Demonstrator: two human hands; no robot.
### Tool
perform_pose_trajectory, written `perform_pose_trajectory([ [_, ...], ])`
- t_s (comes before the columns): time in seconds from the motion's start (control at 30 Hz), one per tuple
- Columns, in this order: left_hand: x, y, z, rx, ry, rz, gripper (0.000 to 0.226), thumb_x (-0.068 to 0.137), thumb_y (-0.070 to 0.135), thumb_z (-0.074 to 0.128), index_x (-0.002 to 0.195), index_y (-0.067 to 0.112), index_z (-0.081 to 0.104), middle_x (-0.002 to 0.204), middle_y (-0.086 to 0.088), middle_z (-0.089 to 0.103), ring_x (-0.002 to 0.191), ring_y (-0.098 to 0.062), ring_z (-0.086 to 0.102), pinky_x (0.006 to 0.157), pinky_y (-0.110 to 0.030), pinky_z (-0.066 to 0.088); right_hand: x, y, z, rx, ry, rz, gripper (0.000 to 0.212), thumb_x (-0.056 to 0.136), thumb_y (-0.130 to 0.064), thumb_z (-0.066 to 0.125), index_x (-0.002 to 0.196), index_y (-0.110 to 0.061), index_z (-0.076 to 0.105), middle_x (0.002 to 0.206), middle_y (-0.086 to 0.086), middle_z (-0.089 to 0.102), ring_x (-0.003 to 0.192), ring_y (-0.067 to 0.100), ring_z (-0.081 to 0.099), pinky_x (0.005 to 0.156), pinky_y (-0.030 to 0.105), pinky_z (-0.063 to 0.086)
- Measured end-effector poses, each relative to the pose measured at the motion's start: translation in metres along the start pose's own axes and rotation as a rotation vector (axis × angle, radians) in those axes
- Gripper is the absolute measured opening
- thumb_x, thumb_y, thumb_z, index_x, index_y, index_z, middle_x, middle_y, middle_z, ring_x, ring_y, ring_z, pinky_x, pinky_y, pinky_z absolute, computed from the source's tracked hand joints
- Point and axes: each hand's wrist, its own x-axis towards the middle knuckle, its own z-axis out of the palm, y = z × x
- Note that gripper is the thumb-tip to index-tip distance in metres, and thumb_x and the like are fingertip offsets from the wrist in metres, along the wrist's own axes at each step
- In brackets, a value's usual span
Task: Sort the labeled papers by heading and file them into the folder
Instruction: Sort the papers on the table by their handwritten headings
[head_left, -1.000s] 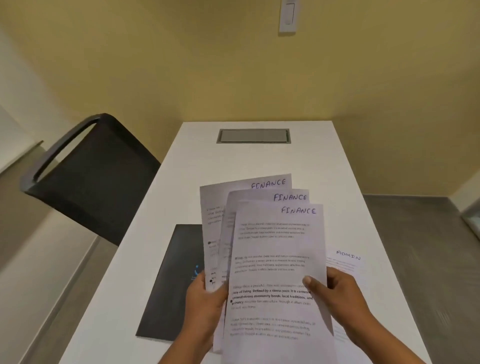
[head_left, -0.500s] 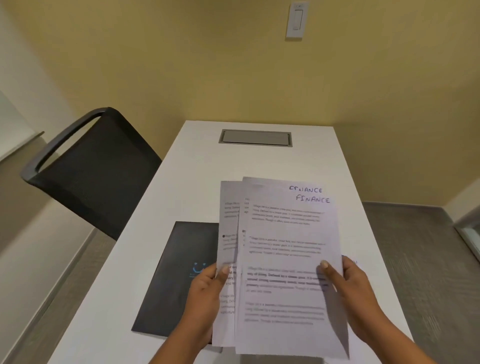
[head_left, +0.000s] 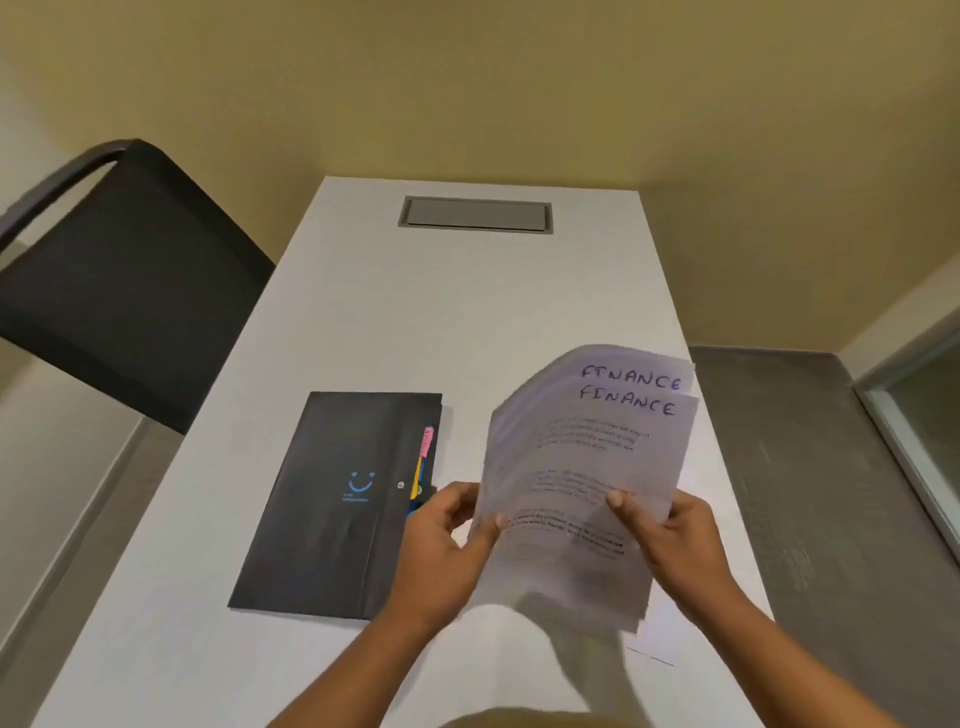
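Note:
Both my hands hold a small stack of white printed sheets headed FINANCE (head_left: 587, 467) above the table's right side. My left hand (head_left: 447, 540) pinches the stack's left edge and my right hand (head_left: 670, 540) grips its right edge, thumb on top. The sheets are nearly squared, with two headings showing. A black folder (head_left: 332, 504) with a blue smiley logo lies shut on the table to the left, with coloured tabs (head_left: 423, 462) sticking out at its right edge. Another white sheet (head_left: 655, 642) lies on the table under the held stack, mostly hidden.
The white table (head_left: 415, 322) has a grey cable hatch (head_left: 475, 214) at its far end. A black chair (head_left: 119, 280) stands at the table's left side. A yellow wall is behind, and grey floor lies to the right.
The fanned FINANCE sheets have been gathered into one near-square stack and carried right, off the folder. The folder is now fully uncovered. The camera has tilted down.

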Motion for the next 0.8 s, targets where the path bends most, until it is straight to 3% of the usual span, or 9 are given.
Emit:
perform_pose_trajectory([
  [0.03,-0.003,-0.001,0.002,0.018,0.035,0.027,0.029,0.082,0.008,0.076,0.093,0.033,0.066,0.089,0.024,0.072,0.088,0.001,0.068,0.076,-0.015,0.054,-0.001,0.003,-0.003,-0.015,0.004,-0.019,0.008,0.078,-0.024,0.074,0.086,-0.026,0.075,0.084,-0.011,0.077,0.080,0.009,0.074,0.069,0.026,0.061],
  [0.13,-0.007,-0.004,0.009,0.004,0.074,0.069,0.038,0.080,0.007,0.077,0.094,0.039,0.064,0.090,0.037,0.068,0.091,0.013,0.064,0.077,-0.003,0.046,-0.005,0.012,-0.005,-0.077,-0.041,-0.038,0.024,0.082,-0.009,0.075,0.081,-0.033,0.072,0.079,-0.021,0.075,0.079,0.000,0.071,0.068,0.016,0.057],
  [0.23,-0.004,-0.017,0.012,0.096,0.017,0.178,0.043,0.081,0.012,0.077,0.118,0.031,0.066,0.117,0.029,0.065,0.113,0.004,0.060,0.093,-0.010,0.046,-0.009,0.021,-0.003,-0.129,-0.079,-0.067,0.038,0.075,-0.003,0.080,0.089,-0.036,0.069,0.082,-0.032,0.072,0.083,-0.010,0.067,0.070,0.007,0.052],
  [0.3,0.000,-0.029,0.015,0.093,0.004,0.177,0.046,0.082,0.013,0.077,0.124,0.024,0.066,0.123,0.019,0.066,0.118,-0.004,0.060,0.097,-0.019,0.048,-0.010,0.025,-0.001,-0.167,-0.093,-0.093,0.042,0.073,-0.005,0.082,0.093,-0.039,0.068,0.087,-0.031,0.072,0.088,-0.009,0.067,0.073,0.008,0.052],
  [0.4,0.003,-0.033,0.020,0.037,0.003,0.129,0.035,0.082,0.018,0.076,0.116,0.015,0.072,0.114,0.008,0.072,0.109,-0.008,0.066,0.095,-0.029,0.054,-0.009,0.028,0.001,-0.165,-0.114,-0.082,0.039,0.074,-0.011,0.082,0.095,-0.040,0.068,0.090,-0.027,0.073,0.089,-0.006,0.068,0.074,0.012,0.053],
  [0.47,0.005,-0.031,0.021,0.019,0.032,0.187,0.034,0.083,0.027,0.070,0.111,0.008,0.074,0.109,0.003,0.075,0.103,-0.012,0.070,0.092,-0.033,0.056,-0.010,0.029,0.001,-0.147,-0.108,-0.071,0.035,0.076,-0.011,0.080,0.092,-0.040,0.068,0.088,-0.026,0.073,0.087,-0.006,0.068,0.072,0.015,0.055],
  [0.6,0.010,-0.029,0.020,0.053,0.060,0.297,0.026,0.086,0.013,0.071,0.111,0.004,0.073,0.109,0.001,0.075,0.101,-0.014,0.070,0.089,-0.025,0.055,-0.008,0.030,-0.001,-0.065,-0.037,-0.088,0.032,0.077,-0.009,0.079,0.092,-0.035,0.069,0.088,-0.023,0.074,0.086,-0.003,0.069,0.073,0.019,0.057],
  [0.7,0.012,-0.033,0.022,0.054,0.035,0.195,0.030,0.083,0.007,0.074,0.113,0.012,0.073,0.109,0.008,0.073,0.103,-0.007,0.068,0.089,-0.019,0.054,-0.007,0.034,0.003,-0.096,-0.080,-0.103,0.039,0.075,-0.009,0.081,0.099,-0.037,0.067,0.096,-0.025,0.073,0.093,-0.003,0.068,0.077,0.017,0.056],
  [0.8,0.017,-0.033,0.027,0.028,0.005,0.086,0.029,0.082,0.007,0.076,0.107,0.021,0.073,0.103,0.012,0.073,0.098,-0.004,0.068,0.083,-0.017,0.055,-0.004,0.041,0.009,-0.113,-0.113,-0.063,0.041,0.075,-0.014,0.082,0.104,-0.038,0.064,0.100,-0.023,0.072,0.097,-0.001,0.067,0.083,0.026,0.057],
])
